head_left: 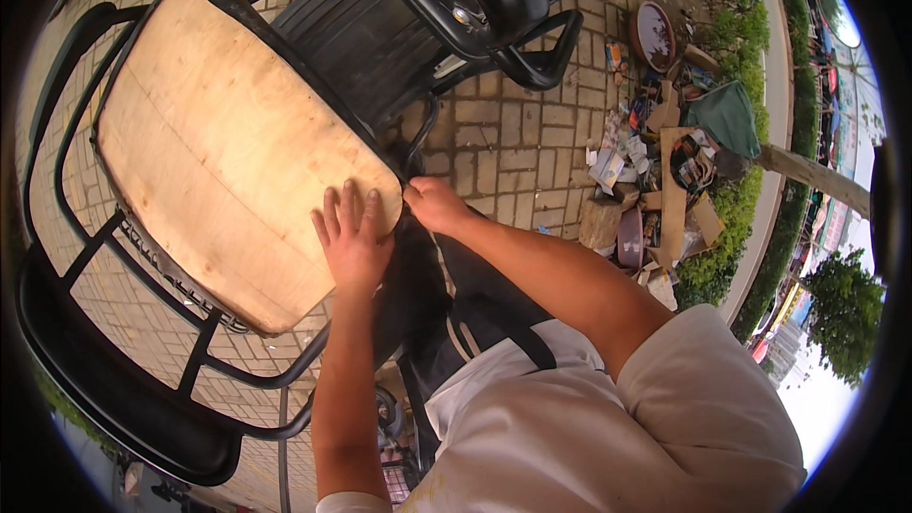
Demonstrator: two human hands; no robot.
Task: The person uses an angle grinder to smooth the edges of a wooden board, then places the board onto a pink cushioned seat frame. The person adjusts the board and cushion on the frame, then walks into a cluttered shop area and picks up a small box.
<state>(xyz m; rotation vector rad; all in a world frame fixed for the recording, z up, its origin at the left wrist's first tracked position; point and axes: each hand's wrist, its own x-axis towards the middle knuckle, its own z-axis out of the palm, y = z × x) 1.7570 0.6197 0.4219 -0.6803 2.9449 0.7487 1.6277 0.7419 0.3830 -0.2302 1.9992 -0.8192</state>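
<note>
Left hand [353, 237] flat, fingers spread, on smooth plywood seat board [228, 142]; right hand [432, 202] grip pinching board's rounded edge.

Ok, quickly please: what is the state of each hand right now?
Left hand: open, flat on the wooden board.
Right hand: closed, pinching at the board's edge; what it grips cannot be told.

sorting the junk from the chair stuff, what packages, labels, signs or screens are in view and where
Printed paper packs: on the paving right of the right hand, white and blue, crumpled.
Flat cardboard pieces: in the same heap by the hedge, brown, oblong.
Small label: on the black chair back, upper middle, pale rectangle.
No screens.
</note>
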